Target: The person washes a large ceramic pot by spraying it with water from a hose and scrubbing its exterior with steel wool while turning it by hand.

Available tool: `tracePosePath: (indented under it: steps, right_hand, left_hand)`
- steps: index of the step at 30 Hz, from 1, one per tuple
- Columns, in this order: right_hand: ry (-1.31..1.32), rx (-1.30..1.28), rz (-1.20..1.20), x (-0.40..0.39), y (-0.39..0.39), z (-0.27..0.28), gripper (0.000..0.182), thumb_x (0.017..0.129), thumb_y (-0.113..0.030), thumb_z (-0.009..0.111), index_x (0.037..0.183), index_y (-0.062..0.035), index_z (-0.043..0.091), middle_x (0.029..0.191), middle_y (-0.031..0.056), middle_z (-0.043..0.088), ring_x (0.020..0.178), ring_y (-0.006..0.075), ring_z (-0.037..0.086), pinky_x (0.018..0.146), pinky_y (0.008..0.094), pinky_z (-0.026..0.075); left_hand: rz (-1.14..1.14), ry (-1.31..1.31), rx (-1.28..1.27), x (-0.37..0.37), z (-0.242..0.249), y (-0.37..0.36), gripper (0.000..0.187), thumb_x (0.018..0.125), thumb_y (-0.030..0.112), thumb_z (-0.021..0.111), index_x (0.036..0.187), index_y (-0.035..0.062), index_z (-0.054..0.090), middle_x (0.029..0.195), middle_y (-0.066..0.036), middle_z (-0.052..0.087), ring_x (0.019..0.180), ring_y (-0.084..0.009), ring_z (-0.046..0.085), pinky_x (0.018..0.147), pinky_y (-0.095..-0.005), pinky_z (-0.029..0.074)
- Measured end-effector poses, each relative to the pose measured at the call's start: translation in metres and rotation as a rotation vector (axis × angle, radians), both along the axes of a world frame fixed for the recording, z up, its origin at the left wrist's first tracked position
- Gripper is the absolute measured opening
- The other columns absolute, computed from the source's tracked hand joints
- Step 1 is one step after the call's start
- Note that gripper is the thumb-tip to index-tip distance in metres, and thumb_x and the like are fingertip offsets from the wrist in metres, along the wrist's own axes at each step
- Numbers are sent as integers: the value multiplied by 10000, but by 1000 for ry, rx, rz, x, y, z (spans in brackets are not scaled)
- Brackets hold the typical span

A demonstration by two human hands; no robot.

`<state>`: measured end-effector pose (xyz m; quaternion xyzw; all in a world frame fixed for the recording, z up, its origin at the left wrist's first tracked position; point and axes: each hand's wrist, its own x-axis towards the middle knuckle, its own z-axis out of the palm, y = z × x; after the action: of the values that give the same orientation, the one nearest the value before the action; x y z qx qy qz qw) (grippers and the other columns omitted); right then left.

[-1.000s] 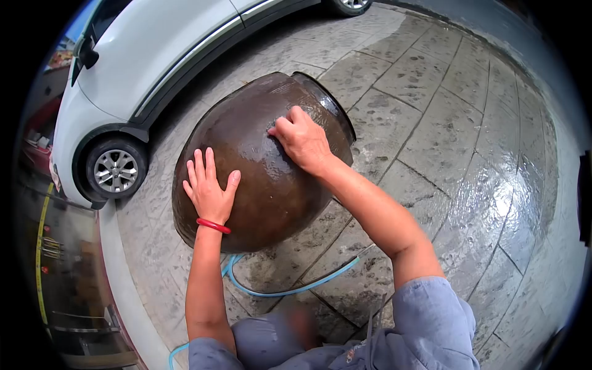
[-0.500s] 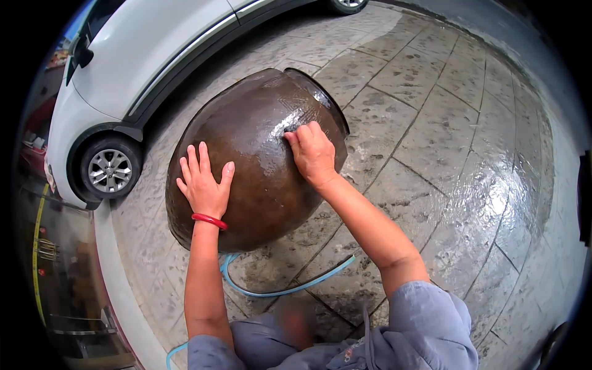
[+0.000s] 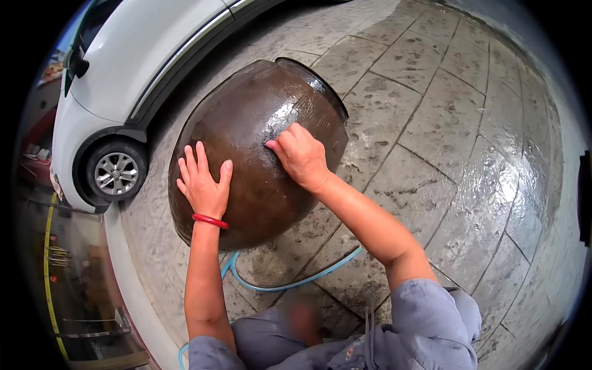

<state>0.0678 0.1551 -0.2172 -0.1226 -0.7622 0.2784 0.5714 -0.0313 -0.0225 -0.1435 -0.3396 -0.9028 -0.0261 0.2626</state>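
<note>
A large brown glazed jar [image 3: 246, 203] lies on its side on the paving, its dark rim turned to the upper right. Its wet surface shines, and a carved pattern runs near the neck. My left hand [image 3: 206, 188] rests flat on the body's left part, fingers spread, with a red bangle [image 3: 210, 221] at the wrist. Against the upper middle of the jar, my right hand [image 3: 300, 157] is closed with its knuckles up. Whatever those fingers may hold is hidden, though a dark patch shows beside the fingertips.
A light blue hose [image 3: 296, 283] curves over the ground between the jar and my legs. Behind the jar stands a white car [image 3: 142, 55] with its front wheel [image 3: 116, 173] at left. Wet stone paving [image 3: 425, 179] stretches to the right.
My right hand has slid left along the jar, away from the rim. The jar appears turned slightly, showing more of its carved pattern. My left hand stays flat in place.
</note>
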Motion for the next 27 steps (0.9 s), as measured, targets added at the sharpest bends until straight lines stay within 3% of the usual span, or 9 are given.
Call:
tracePosePath:
  steps: [3,7,9,12,16,19,23,25,27]
  right_hand:
    - [-224,-395,-209,-11,78,-32,250,807,-229,682,742,-75,496,730,92,488,655,301,550,560,399,456]
    - [-177,61,54,-36,40,36,278,806,-274,678,767,-57,508,775,120,512,772,309,582,623,424,474]
    - [-262,96,27,-75,74,59,269,828,-293,645,792,-50,534,817,133,553,817,337,585,679,437,475]
    - [-362,-223,-111,-93,120,46,246,865,-294,594,829,-52,564,878,138,601,836,363,588,718,460,468]
    - [-305,103,134,-42,12,69,263,834,-252,646,769,-49,492,756,134,511,729,337,583,600,439,471]
    - [-292,132,178,-43,25,68,254,840,-247,637,775,-45,498,760,137,521,721,345,581,595,447,467]
    - [-377,-118,-80,-67,100,40,224,864,-249,597,787,-47,540,803,152,555,770,355,600,654,462,489]
    - [-291,93,114,-51,36,56,230,842,-248,629,788,-48,529,786,151,543,758,348,601,646,455,493]
    - [-289,98,146,-51,41,57,236,846,-258,624,791,-48,530,789,153,547,761,350,601,643,458,491]
  left_hand:
    - [-10,-3,54,-1,1,1,719,835,494,574,1425,155,340,1478,-153,290,1339,-418,264,998,-651,229]
    - [-1,0,15,4,2,5,735,824,499,583,1425,152,340,1480,-160,283,1338,-428,259,1003,-651,220]
    - [-10,-4,6,6,2,2,742,820,505,585,1425,151,340,1481,-162,280,1338,-432,256,1006,-651,216]
    - [-24,-4,22,5,2,3,748,809,514,590,1418,149,354,1480,-166,278,1338,-434,251,1009,-653,212]
    - [30,2,8,8,4,5,714,828,466,583,1433,178,336,1499,-118,267,1357,-391,250,1014,-635,225]
    - [-20,10,31,4,2,-3,708,830,458,585,1432,177,340,1499,-117,266,1358,-383,251,1019,-627,227]
    - [-17,6,34,3,6,0,702,833,462,579,1428,170,346,1498,-122,268,1358,-383,252,1020,-623,229]
    - [-4,13,14,7,5,1,693,836,452,580,1424,163,353,1495,-129,272,1358,-384,253,1024,-622,222]
    - [-19,4,3,7,3,1,692,835,441,587,1423,161,355,1493,-135,274,1357,-387,253,1027,-620,219]
